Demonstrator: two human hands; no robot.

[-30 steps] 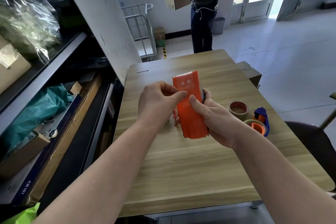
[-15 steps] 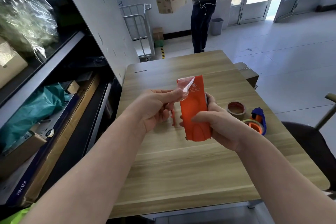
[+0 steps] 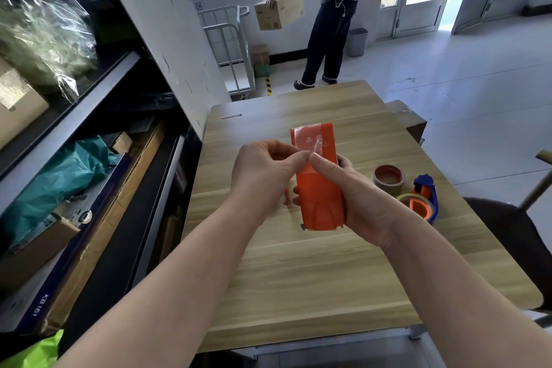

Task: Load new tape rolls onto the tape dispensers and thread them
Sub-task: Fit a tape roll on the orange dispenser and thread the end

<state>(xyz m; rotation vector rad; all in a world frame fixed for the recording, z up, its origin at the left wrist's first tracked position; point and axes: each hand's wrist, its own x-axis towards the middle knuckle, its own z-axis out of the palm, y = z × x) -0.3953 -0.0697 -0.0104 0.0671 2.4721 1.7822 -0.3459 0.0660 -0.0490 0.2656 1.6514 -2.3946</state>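
Head view, my left hand [image 3: 263, 176]: fingers curled, thumb and forefinger pinching the clear tape strip [image 3: 307, 140] against the dispenser's face.
My right hand [image 3: 355, 197]: wrapped round the orange tape dispenser [image 3: 321, 197] from the right side, thumb tip pressed on the tape and touching my left fingertips.
Change: half a second ago my left hand held the tape end peeled out to the left and my right thumb sat lower. Now the strip lies over the upper face and both hands meet on it.
Orange tape dispenser: held upright above the middle of the wooden table [image 3: 298, 278], flat face toward me, pale print near the top under glossy, wrinkled tape, lower end flared.
Table, right side: brown tape roll [image 3: 388, 178] lying flat; just beside it a blue-and-orange dispenser [image 3: 424, 197].
Beyond: a person [image 3: 331, 9] holds a cardboard box [image 3: 277, 13], lower than before.
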